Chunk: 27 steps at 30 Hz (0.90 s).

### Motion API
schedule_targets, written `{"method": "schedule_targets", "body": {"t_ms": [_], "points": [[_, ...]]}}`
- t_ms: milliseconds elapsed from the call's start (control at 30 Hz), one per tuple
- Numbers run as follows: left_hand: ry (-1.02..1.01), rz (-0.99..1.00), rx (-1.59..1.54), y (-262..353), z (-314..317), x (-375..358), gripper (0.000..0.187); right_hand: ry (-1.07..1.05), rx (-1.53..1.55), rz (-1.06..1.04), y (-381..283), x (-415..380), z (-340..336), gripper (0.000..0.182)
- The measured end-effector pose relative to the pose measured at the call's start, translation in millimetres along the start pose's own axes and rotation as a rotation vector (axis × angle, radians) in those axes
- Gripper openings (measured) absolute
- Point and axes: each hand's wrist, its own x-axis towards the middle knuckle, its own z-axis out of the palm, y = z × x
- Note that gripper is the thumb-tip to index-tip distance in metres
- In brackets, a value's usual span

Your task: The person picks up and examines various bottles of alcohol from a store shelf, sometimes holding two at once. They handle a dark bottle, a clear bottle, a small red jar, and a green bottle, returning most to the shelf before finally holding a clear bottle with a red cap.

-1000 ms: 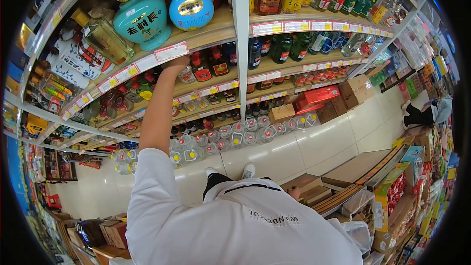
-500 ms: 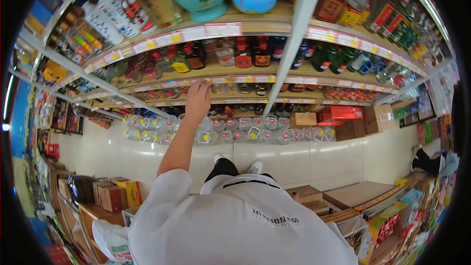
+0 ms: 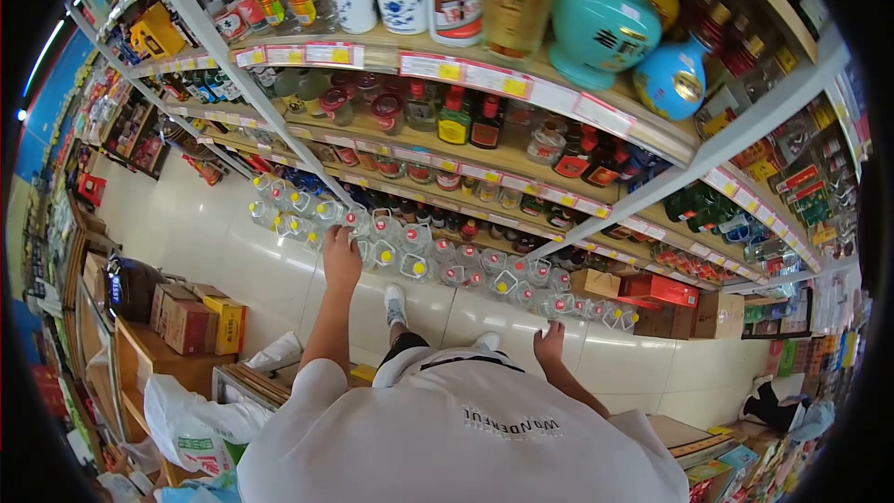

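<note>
My left hand is stretched forward, fingers loosely bent and nothing in them. In this view it overlaps the row of clear plastic jugs with red and yellow caps, which stand on the floor along the shelf's foot. Lower and to the right, my right hand hangs over the tiled floor with thumb and fingers apart, also holding nothing. Its fingertips point toward the jugs at the right part of the row. Above the jugs rises the liquor shelf, with dark bottles and red-lidded jars on its middle boards.
A teal bottle and a round blue bottle stand on the upper shelf. Cardboard boxes sit right of the jugs. Behind me on the left are a white plastic bag and brown boxes. A person is far right.
My left hand has come down from the shelf edge to the level of the jugs. My right hand has swung forward into view. The view has turned left, and my feet have shifted.
</note>
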Motion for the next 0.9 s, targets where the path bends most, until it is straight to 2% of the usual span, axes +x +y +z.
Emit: {"method": "schedule_targets", "body": {"t_ms": [33,100,167,233,267,300,367,467,667,767,900], "points": [[0.057,0.04,0.044,-9,-8,1,0.027,0.035,-0.009,-0.099,-29,15,0,0.044],[0.05,-0.016,0.031,-39,-20,7,0.028,0.031,0.028,-0.234,-95,45,-6,0.045],[0.046,-0.048,0.016,-61,-33,22,0.029,0.11,0.079,-0.267,-150,72,4,0.045],[0.026,-0.093,0.013,-85,-48,35,0.03,0.159,0.112,-0.44,-210,98,-3,0.045],[0.04,-0.117,0.018,-100,-52,39,0.03,0.193,0.11,-0.481,-245,107,-10,0.045],[0.059,-0.141,0.02,-114,-54,44,0.03,0.132,0.19,-0.404,-276,114,-15,0.045],[0.069,-0.211,0.01,-140,-57,54,0.03,0.269,0.141,-0.543,-318,141,-14,0.044],[0.032,-0.324,-0.01,-181,-57,62,0.03,0.365,0.063,-0.656,-379,169,-23,0.046],[-0.168,-0.467,0.027,-307,-19,14,0.034,0.372,0.023,-0.657,-461,196,-21,0.046],[-0.353,-0.539,0.068,-358,-14,-27,0.035,0.506,-0.055,-0.69,-482,212,-19,0.047],[-0.538,-0.646,0.18,-400,-19,-62,0.031,0.359,-0.031,-0.503,-496,224,-26,0.046]]}}
